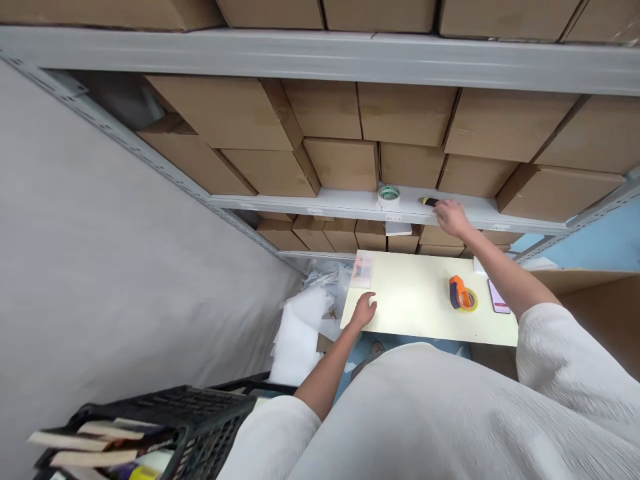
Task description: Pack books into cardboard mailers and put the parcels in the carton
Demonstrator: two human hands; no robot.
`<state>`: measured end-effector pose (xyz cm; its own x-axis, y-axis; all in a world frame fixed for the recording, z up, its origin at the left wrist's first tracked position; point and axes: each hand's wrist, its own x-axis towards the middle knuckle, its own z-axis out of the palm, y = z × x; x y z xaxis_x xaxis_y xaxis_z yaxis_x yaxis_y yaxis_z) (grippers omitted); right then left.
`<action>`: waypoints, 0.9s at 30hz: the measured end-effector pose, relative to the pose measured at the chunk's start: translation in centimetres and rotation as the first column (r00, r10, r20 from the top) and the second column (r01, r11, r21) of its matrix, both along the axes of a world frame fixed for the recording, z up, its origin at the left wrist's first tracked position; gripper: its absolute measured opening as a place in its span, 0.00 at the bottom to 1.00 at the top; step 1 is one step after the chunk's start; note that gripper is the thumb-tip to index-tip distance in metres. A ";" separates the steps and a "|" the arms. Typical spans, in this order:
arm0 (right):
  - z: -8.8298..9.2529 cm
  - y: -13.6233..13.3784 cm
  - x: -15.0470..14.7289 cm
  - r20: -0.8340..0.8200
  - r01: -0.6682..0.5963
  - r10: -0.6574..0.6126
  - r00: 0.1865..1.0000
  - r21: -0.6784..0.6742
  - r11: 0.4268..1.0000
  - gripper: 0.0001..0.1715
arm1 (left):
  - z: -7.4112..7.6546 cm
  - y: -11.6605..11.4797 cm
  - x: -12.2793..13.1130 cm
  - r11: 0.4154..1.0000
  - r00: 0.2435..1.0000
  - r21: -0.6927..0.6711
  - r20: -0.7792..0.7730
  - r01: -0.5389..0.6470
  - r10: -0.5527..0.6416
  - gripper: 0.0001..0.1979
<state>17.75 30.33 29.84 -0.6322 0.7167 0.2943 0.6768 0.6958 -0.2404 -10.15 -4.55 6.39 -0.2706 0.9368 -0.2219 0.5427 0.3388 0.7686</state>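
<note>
My right hand (453, 217) reaches up to the grey shelf ledge (320, 200) and its fingers close on a small black-and-yellow object (428, 201) lying there. A roll of tape (389, 195) sits on the same ledge, a little to the left. My left hand (364, 311) rests with curled fingers on the near left edge of a pale yellow table (415, 300). A small clear packet (363, 271) lies on the table beyond it.
An orange tape dispenser (461, 293) and a phone (499, 296) lie on the table's right side. Cardboard boxes (340, 163) fill the shelves. A black crate (165, 427) with books stands at lower left. White plastic wrapping (305, 320) lies on the floor.
</note>
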 end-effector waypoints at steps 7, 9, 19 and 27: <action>-5.8 -10.8 -4.2 -0.165 -0.413 0.384 0.908 -0.204 0.888 0.13 | 1.8 -3.6 3.2 0.984 0.983 0.105 -0.099 -0.142 0.153 0.21; -7.9 -13.8 -5.7 -0.186 -0.502 0.467 0.865 -0.270 0.822 0.13 | 2.3 -6.0 4.1 0.970 0.970 0.132 -0.107 -0.205 0.220 0.22; -11.7 -29.6 -16.7 -0.219 -0.822 0.819 0.531 -0.369 0.434 0.15 | 4.3 -24.1 6.1 0.746 0.734 0.180 -0.141 -0.641 0.665 0.25; -10.9 -48.0 -23.3 -0.284 -0.926 0.937 0.204 -0.365 0.091 0.15 | 5.7 -39.7 9.1 0.468 0.444 0.248 -0.150 -0.848 0.883 0.23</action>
<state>-5.52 -17.63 18.95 -0.8863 -0.4272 0.1789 -0.4302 0.6163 -0.6596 -1.04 -44.25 12.06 -0.9787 0.1960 0.0601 0.1758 0.6513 0.7382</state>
